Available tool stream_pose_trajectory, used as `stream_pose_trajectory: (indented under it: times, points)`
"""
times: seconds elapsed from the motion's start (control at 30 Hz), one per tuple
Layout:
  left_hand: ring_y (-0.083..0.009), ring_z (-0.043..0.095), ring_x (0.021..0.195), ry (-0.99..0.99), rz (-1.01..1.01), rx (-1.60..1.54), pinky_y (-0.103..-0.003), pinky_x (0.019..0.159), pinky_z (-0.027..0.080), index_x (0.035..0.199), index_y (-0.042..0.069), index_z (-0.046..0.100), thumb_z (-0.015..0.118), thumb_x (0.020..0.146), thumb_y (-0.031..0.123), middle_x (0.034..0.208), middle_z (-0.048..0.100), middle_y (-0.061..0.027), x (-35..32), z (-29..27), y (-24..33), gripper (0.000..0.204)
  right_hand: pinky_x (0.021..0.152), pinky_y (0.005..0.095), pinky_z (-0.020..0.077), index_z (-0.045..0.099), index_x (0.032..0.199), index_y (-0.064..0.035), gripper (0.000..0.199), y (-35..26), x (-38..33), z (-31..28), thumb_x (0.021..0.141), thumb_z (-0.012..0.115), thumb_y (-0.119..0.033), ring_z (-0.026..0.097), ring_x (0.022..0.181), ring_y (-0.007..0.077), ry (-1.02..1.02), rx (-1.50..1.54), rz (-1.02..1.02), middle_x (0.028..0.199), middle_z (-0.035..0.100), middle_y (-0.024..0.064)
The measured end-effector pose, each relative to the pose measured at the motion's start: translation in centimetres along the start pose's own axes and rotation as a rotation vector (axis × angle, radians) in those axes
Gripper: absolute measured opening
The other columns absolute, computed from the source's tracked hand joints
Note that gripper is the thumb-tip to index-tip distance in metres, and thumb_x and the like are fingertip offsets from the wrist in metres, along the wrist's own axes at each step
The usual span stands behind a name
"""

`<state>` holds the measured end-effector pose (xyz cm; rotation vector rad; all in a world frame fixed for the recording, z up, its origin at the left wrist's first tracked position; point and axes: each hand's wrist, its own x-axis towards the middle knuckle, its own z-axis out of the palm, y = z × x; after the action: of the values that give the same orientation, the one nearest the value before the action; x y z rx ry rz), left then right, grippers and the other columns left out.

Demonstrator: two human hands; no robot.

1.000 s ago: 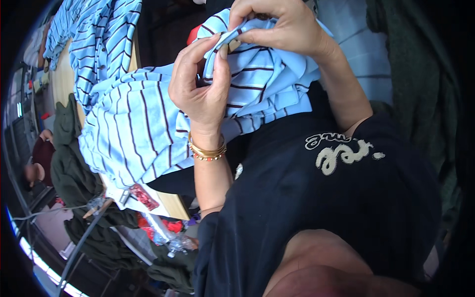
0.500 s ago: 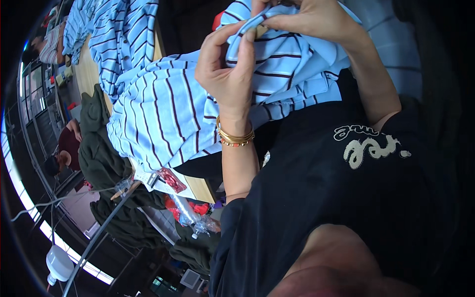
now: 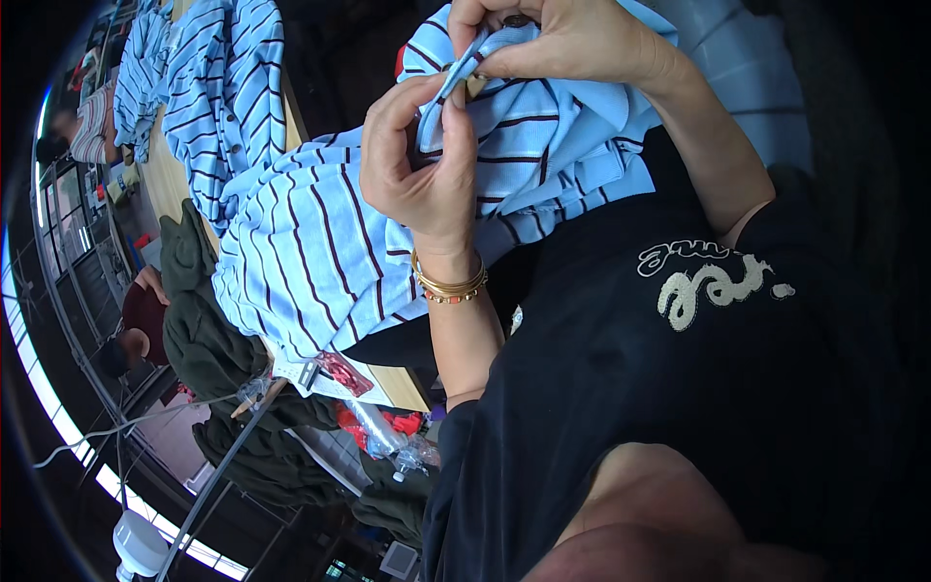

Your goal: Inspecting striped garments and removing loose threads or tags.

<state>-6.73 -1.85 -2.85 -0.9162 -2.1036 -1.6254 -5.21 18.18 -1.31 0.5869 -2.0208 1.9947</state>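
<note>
A light-blue shirt with dark stripes (image 3: 310, 238) is spread over my lap and the table edge, bunched up toward the top of the view. My left hand (image 3: 422, 170), with gold bangles at the wrist, pinches a folded edge of it between thumb and fingers. Right beside it, my right hand (image 3: 582, 44) grips the same fold with thumb and forefinger. A small tan piece (image 3: 475, 85) shows between the two hands; its kind cannot be made out. Close to the right fingers lies a dark round spot, perhaps a button (image 3: 516, 19).
More striped shirts (image 3: 228, 116) lie on the wooden table (image 3: 165, 175) at left. Dark green garments (image 3: 208, 339) are heaped nearby, beside papers with a red packet (image 3: 344, 373). A metal pole (image 3: 218, 475) and a white bulb (image 3: 139, 543) stand lower left. Other people sit farther off.
Both hands and the held fold sit slightly farther left in the picture, while the background at left has shifted slightly. The grip on the shirt looks the same.
</note>
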Motion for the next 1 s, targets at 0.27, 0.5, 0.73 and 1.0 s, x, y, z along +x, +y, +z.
stream_pose_trajectory:
  times: [0.27, 0.5, 0.73, 1.0]
  points:
    - [-0.0172, 0.069, 0.083, 0.047, 0.083, 0.122, -0.025, 0.074, 0.052, 0.097, 0.001, 0.071, 0.077, 0.079, -0.005, 0.093, 0.072, -0.0097, 0.0, 0.1, -0.2, 0.019, 0.069, 0.0249, 0.0509, 0.069, 0.088, 0.0036, 0.012, 0.5, 0.4, 0.0, 0.077, 0.072, 0.008, 0.064, 0.077, 0.0103, -0.029, -0.039, -0.075, 0.082, 0.069, 0.0056]
    - [-0.0147, 0.064, 0.077, 0.089, 0.097, 0.170, -0.024, 0.067, 0.050, 0.093, 0.001, 0.070, 0.075, 0.080, -0.005, 0.090, 0.070, -0.0077, 0.3, 0.6, 0.0, 0.015, 0.070, 0.0249, 0.0512, 0.069, 0.088, 0.0040, 0.011, 0.4, 0.3, 0.7, 0.077, 0.070, 0.008, 0.065, 0.076, 0.0121, -0.027, -0.033, -0.118, 0.083, 0.068, 0.0073]
    - [-0.0152, 0.055, 0.073, -0.018, -0.092, 0.277, -0.029, 0.063, 0.043, 0.089, 0.003, 0.066, 0.075, 0.082, 0.004, 0.085, 0.065, -0.0044, 0.7, -0.3, -0.4, 0.012, 0.081, 0.0354, 0.0527, 0.066, 0.101, 0.0024, 0.024, -1.0, 0.3, -1.4, 0.078, 0.067, -0.001, 0.067, 0.090, 0.0260, 0.004, -0.349, -0.032, 0.098, 0.067, 0.0141]
    - [-0.0169, 0.061, 0.078, -0.255, -0.284, 0.261, -0.029, 0.073, 0.049, 0.093, -0.001, 0.068, 0.077, 0.086, 0.017, 0.083, 0.067, -0.0081, 4.8, 0.3, 2.1, 0.022, 0.079, 0.0390, 0.0535, 0.070, 0.090, 0.0026, 0.017, -1.3, -0.5, -4.5, 0.078, 0.066, -0.009, 0.070, 0.086, 0.0334, -0.058, -0.552, 0.059, 0.086, 0.071, 0.0186]
